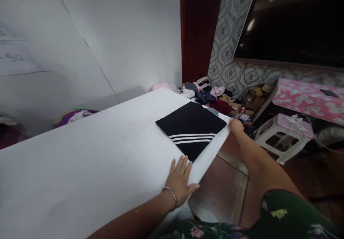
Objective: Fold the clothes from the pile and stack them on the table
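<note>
A dark garment [190, 124], folded into a neat square with several white stripes across it, lies flat near the right end of the white-covered table [88, 167]. My left hand [180, 181] rests palm down on the white cover, its fingers apart and their tips at the garment's near corner. A bracelet circles that wrist. Over at the table's right corner, my right hand [236, 125] is closed on the cover's edge, just beyond the garment's right corner. Most of its fingers are hidden from view.
Piled clothes [205, 97] and cardboard boxes [255, 97] lie past the table's far end. To the right stand a plastic stool [285, 129] with a power strip and cable, and a pink-covered table [311, 99] with a phone. A wall [120, 34] borders the left side.
</note>
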Demonstrator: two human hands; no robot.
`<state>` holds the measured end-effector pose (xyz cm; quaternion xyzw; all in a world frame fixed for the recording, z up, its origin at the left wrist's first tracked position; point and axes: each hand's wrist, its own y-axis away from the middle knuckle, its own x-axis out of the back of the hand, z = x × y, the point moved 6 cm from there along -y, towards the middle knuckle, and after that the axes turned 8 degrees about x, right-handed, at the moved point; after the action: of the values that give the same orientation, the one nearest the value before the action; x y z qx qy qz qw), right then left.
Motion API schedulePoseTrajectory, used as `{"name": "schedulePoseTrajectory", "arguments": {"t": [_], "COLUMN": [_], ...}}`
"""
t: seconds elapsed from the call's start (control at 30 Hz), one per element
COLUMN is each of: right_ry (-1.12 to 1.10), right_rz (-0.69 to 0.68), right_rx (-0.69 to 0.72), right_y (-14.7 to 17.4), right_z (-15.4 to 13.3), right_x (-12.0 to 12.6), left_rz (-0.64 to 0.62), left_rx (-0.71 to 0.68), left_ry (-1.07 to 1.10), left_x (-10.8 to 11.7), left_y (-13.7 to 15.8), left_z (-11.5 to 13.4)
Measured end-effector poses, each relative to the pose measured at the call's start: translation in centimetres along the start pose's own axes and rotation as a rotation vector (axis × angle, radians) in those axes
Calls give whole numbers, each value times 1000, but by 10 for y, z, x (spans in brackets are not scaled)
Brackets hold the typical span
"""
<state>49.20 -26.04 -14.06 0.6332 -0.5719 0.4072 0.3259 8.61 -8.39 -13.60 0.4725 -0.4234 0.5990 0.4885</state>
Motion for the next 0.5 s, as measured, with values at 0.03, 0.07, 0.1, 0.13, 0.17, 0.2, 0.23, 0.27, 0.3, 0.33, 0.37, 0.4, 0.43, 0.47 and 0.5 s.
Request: {"name": "schedulePoseTrajectory", "arguments": {"t": [0.03, 0.07, 0.1, 0.13, 0.17, 0.2, 0.23, 0.27, 0.3, 0.33, 0.37, 0.4, 0.43, 0.47, 0.5], "right_ry": [1, 0, -4, -10, -20, -34, -51, -73, -97, -123, -148, -169, -184, -195, -203], "right_rz": [3, 8, 16, 30, 49, 71, 91, 102, 100, 83, 55, 21, -12, -40, -60], "right_rx": [4, 9, 16, 28, 47, 73, 108, 147, 185, 219, 246, 266, 280, 291, 300], "right_y": [3, 6, 8, 10, 10, 9, 7, 4, 0, -5, -10, -15, -19, -23, -26], "right_z": [2, 4, 5, 5, 4, 1, -5, -13, -22, -32, -42, -52, -62, -70, -78], "right_x": [3, 7, 10, 14, 18, 22, 25, 27, 27, 25, 22, 16, 10, 4, -1], "left_rz": [3, 2, -8, -24, -39, -44, -35, -12, 18, 52, 81, 102, 120, 135, 150], "left_rx": [-1, 1, 7, 21, 48, 88, 142, 220, 322, 457, 607, 763, 889, 982, 1037], "left_ry": [-6, 3, 31, 79, 148, 233, 335, 455, 593, 763, 945, 1128, 1278, 1388, 1457], "left_x": [1, 2, 3, 4, 7, 11, 16, 22, 28, 33, 35, 35, 35, 35, 36], "left_y": [1, 2, 2, 1, -1, -5, -12, -20, -29, -39, -49, -58, -67, -76, -86], "left_z": [1, 2, 1, -1, -5, -11, -21, -33, -48, -65, -83, -99, -112, -122, -130]}}
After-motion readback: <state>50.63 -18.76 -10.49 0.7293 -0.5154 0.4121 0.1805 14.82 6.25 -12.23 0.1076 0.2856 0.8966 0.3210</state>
